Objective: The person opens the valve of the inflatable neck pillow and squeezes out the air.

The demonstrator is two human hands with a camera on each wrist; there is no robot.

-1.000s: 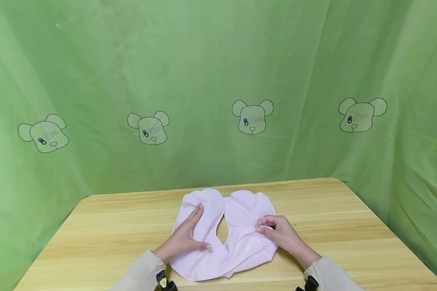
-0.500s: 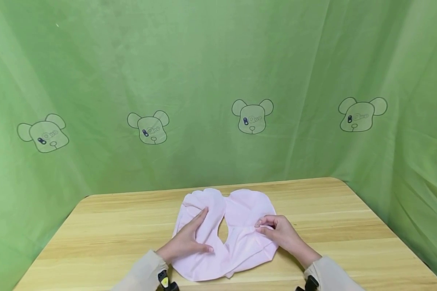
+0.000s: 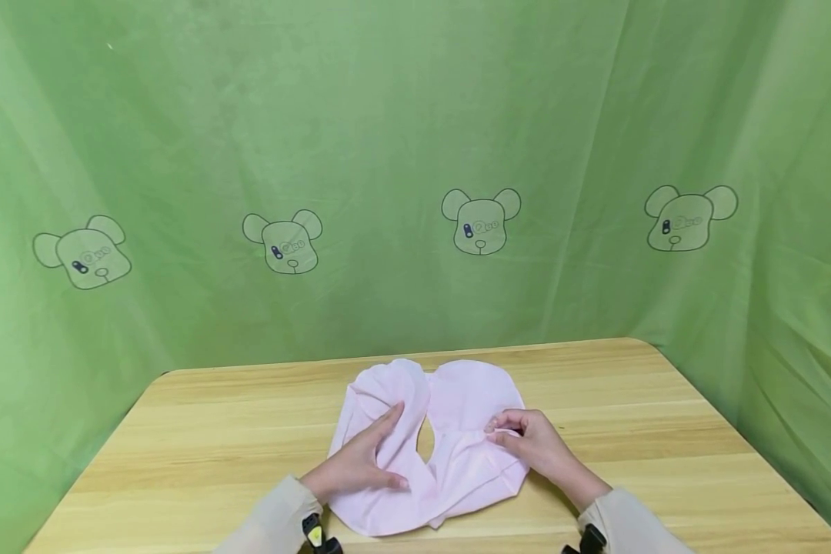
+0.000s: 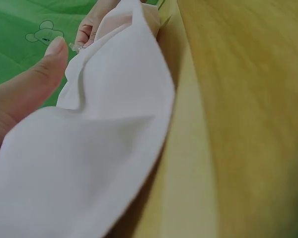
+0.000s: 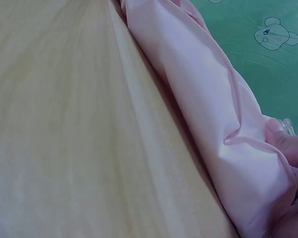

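A limp pink inflatable neck pillow (image 3: 467, 388) lies flat on the table, with a narrow gap down its middle. Across its left lobe rests my left hand (image 3: 360, 458), fingers extended and thumb spread away from them. On the right lobe my right hand (image 3: 536, 446) pinches the pillow beside a small clear plastic valve (image 5: 287, 125). That valve (image 4: 75, 47) also shows by the right fingertips in the left wrist view. There, the left thumb (image 4: 37, 82) stands above the bulging fabric. The right hand's lower fingers are partly hidden by the fabric.
The pillow lies on a light wooden table (image 3: 215, 438), whose bare surface extends to both sides. Green curtain (image 3: 388, 115) with printed bear heads hangs behind and beside it. Black wrist straps and pale sleeves (image 3: 270, 519) show at the near edge.
My left hand has slid slightly right and toward me, creasing the left lobe. The top of the right lobe looks smoother. The right hand keeps its place.
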